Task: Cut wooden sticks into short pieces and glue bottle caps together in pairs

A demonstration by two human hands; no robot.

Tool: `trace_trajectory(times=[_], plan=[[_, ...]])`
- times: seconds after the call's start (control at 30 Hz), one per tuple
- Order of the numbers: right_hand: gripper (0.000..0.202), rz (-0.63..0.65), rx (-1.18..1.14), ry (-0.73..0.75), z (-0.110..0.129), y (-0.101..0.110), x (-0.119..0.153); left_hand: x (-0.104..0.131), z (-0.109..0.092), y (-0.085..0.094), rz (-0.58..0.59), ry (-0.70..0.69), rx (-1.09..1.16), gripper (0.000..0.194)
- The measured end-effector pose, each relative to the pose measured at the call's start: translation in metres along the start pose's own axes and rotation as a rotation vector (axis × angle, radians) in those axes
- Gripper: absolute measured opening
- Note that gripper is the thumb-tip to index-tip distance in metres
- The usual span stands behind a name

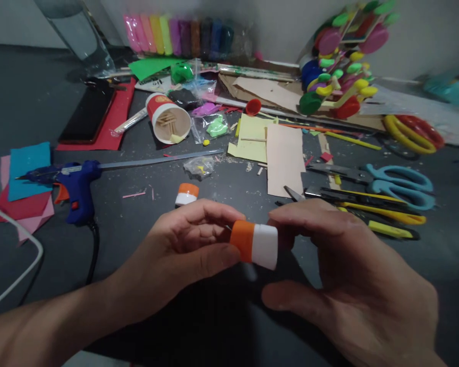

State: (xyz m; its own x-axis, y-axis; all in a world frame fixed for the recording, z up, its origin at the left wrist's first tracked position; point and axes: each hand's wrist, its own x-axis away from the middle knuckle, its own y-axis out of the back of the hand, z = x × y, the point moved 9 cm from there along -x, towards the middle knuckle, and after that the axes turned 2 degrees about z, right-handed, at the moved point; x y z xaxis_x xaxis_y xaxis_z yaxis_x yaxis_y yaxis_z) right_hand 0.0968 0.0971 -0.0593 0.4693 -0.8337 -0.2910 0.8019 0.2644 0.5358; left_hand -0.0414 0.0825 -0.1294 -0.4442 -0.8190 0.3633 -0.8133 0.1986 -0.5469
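A small rounded block (264,246), half orange and half white, is pinched at its orange end between the thumb and fingers of my left hand (193,244). Its white end points toward my right hand (352,270), whose thumb and forefinger are spread apart with nothing seen between them. The right forefinger is close to the white end; whether it touches cannot be made out. Behind my left hand, a similar orange-and-white piece (187,194) sits on the dark table (110,255).
A blue glue gun (78,191) lies at left with its cord trailing forward. Blue-handled scissors (398,183) and yellow cutters (390,209) lie at right. A tipped paper cup (170,120), paper sheets (285,158), a phone (87,114) and a colourful clay-decorated model (340,71) stand or lie farther back.
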Motion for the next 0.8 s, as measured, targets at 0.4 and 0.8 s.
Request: trace_trajectory(times=[0.4,0.8], plan=[[0.026,0.029,-0.008,0.012,-0.001,-0.003,-0.002,-0.003,0.002,-0.007,0.085,0.03,0.038,0.029],[0.025,0.022,-0.009,-0.015,-0.003,-0.003,-0.001,0.001,-0.005,-0.003,-0.04,0.014,-0.139,0.022]])
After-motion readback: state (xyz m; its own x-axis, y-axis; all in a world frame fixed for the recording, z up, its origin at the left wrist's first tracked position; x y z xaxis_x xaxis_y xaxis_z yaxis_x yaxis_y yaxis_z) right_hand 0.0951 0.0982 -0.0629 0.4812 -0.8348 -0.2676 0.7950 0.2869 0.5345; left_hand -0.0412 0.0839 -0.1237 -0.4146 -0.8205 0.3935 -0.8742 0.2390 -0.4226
